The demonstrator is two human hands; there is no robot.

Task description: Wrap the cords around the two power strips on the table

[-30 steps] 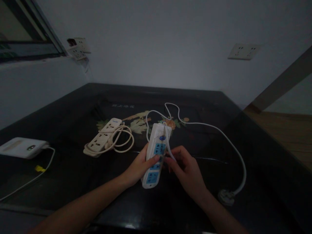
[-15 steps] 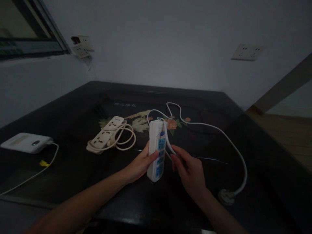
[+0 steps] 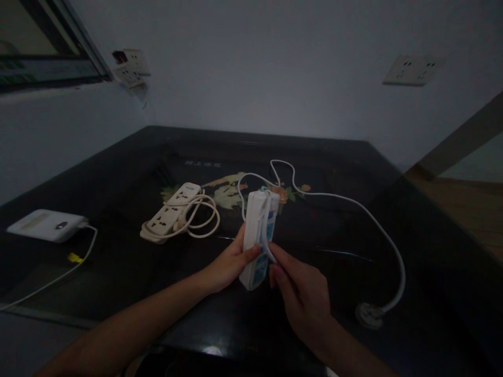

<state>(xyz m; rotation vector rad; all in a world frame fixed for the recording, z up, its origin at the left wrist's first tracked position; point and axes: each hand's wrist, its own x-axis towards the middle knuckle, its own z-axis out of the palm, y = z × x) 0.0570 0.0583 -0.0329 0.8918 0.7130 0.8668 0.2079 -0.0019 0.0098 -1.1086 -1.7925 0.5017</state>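
Note:
My left hand is closed around a white power strip with blue socket faces, holding it tilted up above the dark table. In my right hand, thumb and fingers pinch a stretch of white cord that runs down across the strip's socket side. The rest of that cord loops behind the strip over the printed flowers and curves right to its plug, which lies on the table. A second power strip, cream-coloured with its own cord coiled over it, rests to the left.
A white device with a cable and yellow tag lies at the far left of the dark table. Wall sockets are at the right and more wall sockets at the left, beside a window.
My right hand has drawn the cord left, so it now crosses the front of the strip's sockets. The strip has turned slightly in my left hand. The camera view has shifted a little.

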